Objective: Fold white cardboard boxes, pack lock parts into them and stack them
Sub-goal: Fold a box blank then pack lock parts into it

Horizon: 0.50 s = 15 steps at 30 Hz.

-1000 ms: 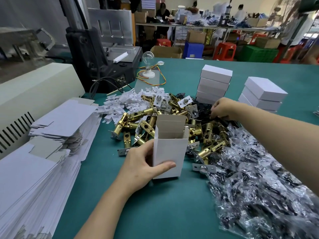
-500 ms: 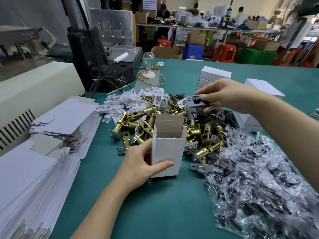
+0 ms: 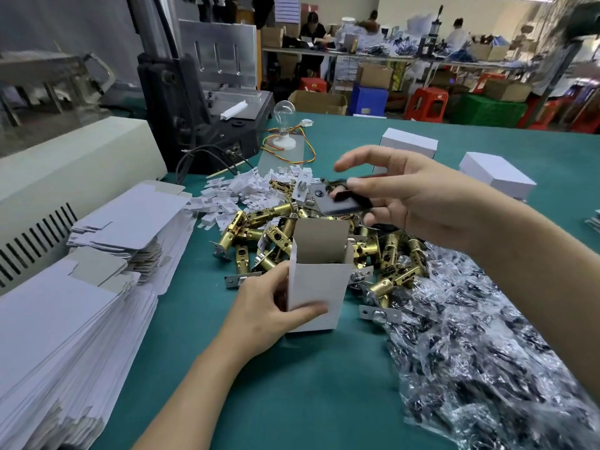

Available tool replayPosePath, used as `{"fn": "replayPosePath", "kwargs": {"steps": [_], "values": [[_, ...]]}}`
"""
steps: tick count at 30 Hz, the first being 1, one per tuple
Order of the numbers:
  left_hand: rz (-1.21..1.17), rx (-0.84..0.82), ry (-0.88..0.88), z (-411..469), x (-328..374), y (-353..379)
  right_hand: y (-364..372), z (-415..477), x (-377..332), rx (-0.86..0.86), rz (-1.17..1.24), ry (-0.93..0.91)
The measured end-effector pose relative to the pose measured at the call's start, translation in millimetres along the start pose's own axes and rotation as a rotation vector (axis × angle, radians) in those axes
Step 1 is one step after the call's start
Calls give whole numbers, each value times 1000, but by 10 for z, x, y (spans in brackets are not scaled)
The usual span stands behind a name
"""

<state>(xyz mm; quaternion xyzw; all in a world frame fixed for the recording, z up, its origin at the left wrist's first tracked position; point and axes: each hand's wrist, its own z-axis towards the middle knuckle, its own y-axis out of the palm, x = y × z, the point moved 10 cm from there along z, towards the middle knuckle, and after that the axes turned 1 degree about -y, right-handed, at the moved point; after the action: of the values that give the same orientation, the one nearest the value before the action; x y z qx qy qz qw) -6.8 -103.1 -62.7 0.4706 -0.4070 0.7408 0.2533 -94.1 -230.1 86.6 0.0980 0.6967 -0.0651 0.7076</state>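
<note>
A green table [image 3: 292,401] fills the foreground. At the near left lies a tall stack of flat white box blanks [image 3: 65,319]. At the near right is a heap of clear plastic bags [image 3: 480,345] holding dark parts.

In the centre, the left hand [image 3: 266,308] grips an upright white cardboard box [image 3: 316,287] standing on the table. The thumb is curled across the front face and the fingers are wrapped round the left side. The top flap stands open. This grip and the box's place match the frame half a second earlier.

Just behind the box is a pile of brass latch bolts [image 3: 389,251].

Above the pile, the right hand [image 3: 415,199] has come closer to the box's open top than it was half a second ago. It now hangs above and slightly behind the box. It pinches a silver metal plate [image 3: 337,201] between the thumb and the middle fingers. The index finger is lifted straight and apart from the others. The plate is blurred; a dark piece may be held against it.

Beyond the pile are scattered white plastic pieces [image 3: 237,193]. Two groups of closed white boxes [image 3: 409,142] stand further back, the left one partly hidden by the right hand. A clear light bulb [image 3: 284,108] on a white base stands beside a dark machine [image 3: 207,102].
</note>
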Motion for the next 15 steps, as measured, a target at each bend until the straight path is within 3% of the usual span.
{"fn": "replayPosePath", "kwargs": {"steps": [5, 8, 13, 15], "values": [[1, 15, -24, 19, -37, -23, -47, -34, 156, 41, 48, 124], [-19, 20, -45, 27, -61, -17, -32, -55, 141, 0, 61, 109], [-31, 16, -40, 29, -43, -14, -40, -24, 44, 39, -385, -46], [-25, 11, -39, 28, -46, -8, 17, 2, 46, 33, -425, -71]]}}
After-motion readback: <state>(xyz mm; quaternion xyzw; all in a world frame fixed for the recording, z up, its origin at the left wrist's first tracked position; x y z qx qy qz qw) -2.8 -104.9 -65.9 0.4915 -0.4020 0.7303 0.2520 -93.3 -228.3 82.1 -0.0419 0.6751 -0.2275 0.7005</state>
